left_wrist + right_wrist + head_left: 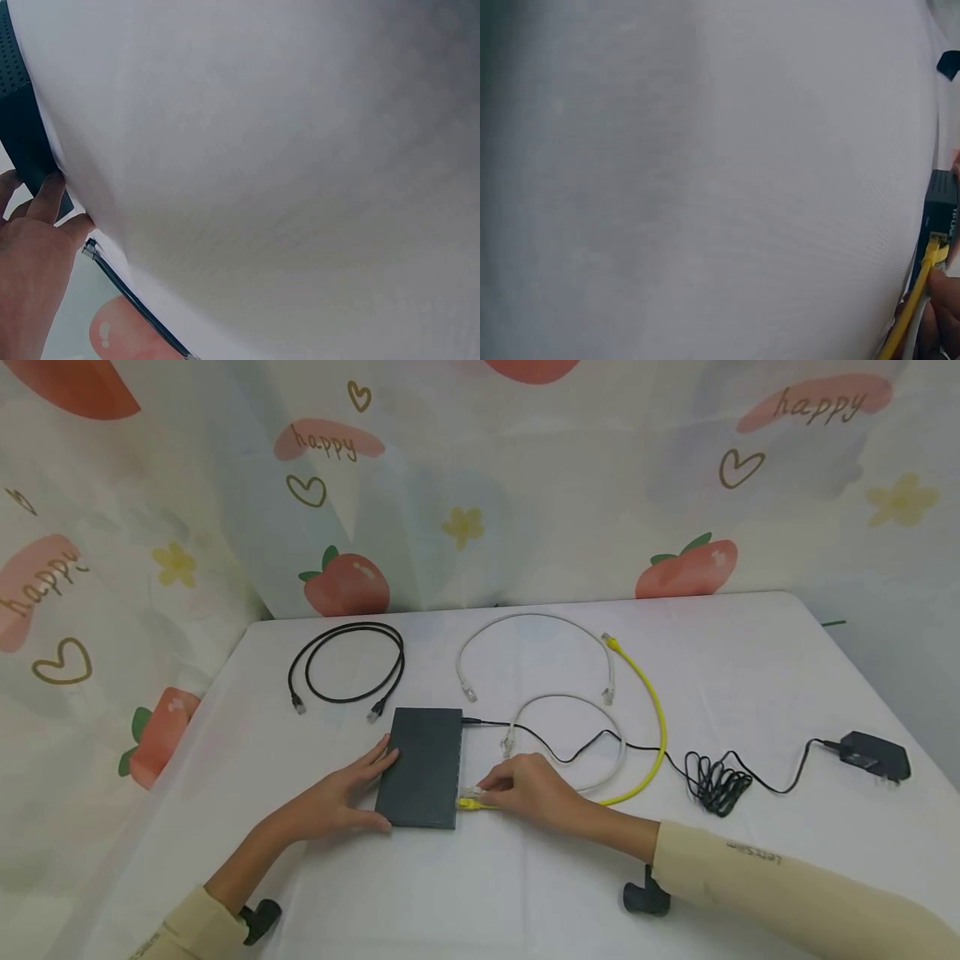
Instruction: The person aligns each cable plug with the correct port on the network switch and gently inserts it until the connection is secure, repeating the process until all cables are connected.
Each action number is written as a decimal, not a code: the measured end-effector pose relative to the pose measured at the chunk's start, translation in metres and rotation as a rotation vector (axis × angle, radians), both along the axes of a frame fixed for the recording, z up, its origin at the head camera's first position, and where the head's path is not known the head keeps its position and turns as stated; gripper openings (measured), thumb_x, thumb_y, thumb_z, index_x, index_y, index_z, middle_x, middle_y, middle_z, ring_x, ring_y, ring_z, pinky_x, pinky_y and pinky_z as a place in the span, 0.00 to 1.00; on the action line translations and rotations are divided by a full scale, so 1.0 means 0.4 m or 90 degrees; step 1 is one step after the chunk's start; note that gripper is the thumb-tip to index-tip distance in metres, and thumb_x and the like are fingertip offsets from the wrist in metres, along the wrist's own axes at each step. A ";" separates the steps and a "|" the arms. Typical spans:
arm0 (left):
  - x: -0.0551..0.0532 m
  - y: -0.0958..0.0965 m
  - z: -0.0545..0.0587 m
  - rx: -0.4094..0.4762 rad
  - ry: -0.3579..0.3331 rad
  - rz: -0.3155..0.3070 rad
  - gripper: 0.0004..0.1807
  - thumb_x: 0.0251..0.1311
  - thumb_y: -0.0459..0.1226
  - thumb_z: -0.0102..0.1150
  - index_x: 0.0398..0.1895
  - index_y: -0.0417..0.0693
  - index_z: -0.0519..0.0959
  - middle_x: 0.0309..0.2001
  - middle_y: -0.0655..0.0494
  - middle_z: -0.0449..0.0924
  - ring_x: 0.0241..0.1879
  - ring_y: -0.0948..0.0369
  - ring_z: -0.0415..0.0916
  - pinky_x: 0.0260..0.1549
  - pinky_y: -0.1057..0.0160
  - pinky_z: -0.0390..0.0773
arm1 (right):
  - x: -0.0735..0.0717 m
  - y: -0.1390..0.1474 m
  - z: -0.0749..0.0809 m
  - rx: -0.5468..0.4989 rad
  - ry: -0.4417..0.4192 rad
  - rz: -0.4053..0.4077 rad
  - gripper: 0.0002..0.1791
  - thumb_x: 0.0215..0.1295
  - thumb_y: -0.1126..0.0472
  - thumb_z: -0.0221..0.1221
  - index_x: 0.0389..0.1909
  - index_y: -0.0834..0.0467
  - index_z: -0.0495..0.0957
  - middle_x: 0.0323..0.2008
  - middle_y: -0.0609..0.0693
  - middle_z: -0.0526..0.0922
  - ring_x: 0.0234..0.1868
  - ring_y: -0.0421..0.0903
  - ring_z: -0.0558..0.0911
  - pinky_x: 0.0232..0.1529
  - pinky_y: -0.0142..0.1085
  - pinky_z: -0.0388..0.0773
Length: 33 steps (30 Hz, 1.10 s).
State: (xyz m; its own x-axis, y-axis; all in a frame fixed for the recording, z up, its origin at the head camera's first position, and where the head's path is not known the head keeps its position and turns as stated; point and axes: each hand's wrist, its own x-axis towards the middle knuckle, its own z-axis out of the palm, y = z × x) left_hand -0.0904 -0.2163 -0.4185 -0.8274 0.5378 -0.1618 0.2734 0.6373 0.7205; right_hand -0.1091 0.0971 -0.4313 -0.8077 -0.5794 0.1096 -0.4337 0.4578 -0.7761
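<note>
A flat black network switch (pixel 420 768) lies on the white table. My left hand (pixel 341 793) rests against its left side, fingers spread over the edge and thumb at the near corner. At the opposite side, my right hand (pixel 528 789) pinches the clear plug (pixel 471 792) of a white Ethernet cable (pixel 622 747) close to the ports. Just nearer than that plug, the yellow plug (pixel 934 250) of a yellow Ethernet cable (pixel 661 718) sits in a port. A black power lead (pixel 491 722) enters the same side farther back.
A coiled black Ethernet cable (pixel 348 700) lies behind the switch to the left. Another white Ethernet cable (pixel 536 615) curves across the back. To the right are the bundled power cord (pixel 716 783) and its black adapter (pixel 873 755). A printed curtain (pixel 525 510) hangs behind the table.
</note>
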 end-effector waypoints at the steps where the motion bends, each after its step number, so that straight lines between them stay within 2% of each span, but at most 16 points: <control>1: 0.000 -0.001 -0.001 -0.001 -0.001 0.001 0.54 0.45 0.51 0.71 0.73 0.49 0.52 0.75 0.53 0.36 0.71 0.50 0.37 0.63 0.42 0.50 | -0.001 -0.002 0.001 -0.002 -0.002 0.004 0.04 0.53 0.64 0.68 0.30 0.56 0.87 0.26 0.38 0.84 0.27 0.31 0.78 0.29 0.28 0.76; 8: -0.003 -0.003 -0.008 -0.001 0.006 0.001 0.55 0.44 0.53 0.71 0.73 0.50 0.52 0.75 0.55 0.36 0.71 0.51 0.37 0.63 0.42 0.51 | -0.006 -0.006 0.004 -0.008 -0.014 0.026 0.04 0.53 0.65 0.67 0.31 0.57 0.87 0.28 0.40 0.85 0.30 0.33 0.80 0.31 0.29 0.76; 13: -0.004 -0.004 -0.012 -0.002 0.012 -0.003 0.55 0.44 0.53 0.71 0.74 0.50 0.52 0.75 0.52 0.36 0.71 0.51 0.38 0.63 0.43 0.52 | -0.015 -0.008 0.001 -0.003 -0.018 0.036 0.04 0.53 0.66 0.68 0.31 0.58 0.87 0.29 0.41 0.85 0.32 0.34 0.80 0.31 0.29 0.77; 33: -0.002 -0.003 -0.009 0.005 0.014 -0.006 0.54 0.44 0.52 0.71 0.73 0.50 0.52 0.75 0.53 0.36 0.71 0.50 0.38 0.63 0.41 0.51 | -0.029 -0.011 0.009 0.042 -0.040 0.042 0.04 0.51 0.62 0.70 0.29 0.54 0.87 0.28 0.39 0.85 0.33 0.33 0.80 0.31 0.29 0.76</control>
State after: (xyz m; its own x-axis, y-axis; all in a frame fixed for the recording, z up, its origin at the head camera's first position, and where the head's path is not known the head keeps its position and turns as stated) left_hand -0.0912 -0.2176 -0.4221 -0.8255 0.5469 -0.1393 0.2956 0.6293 0.7188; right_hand -0.1208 0.0926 -0.4277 -0.7713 -0.6362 0.0196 -0.4161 0.4807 -0.7719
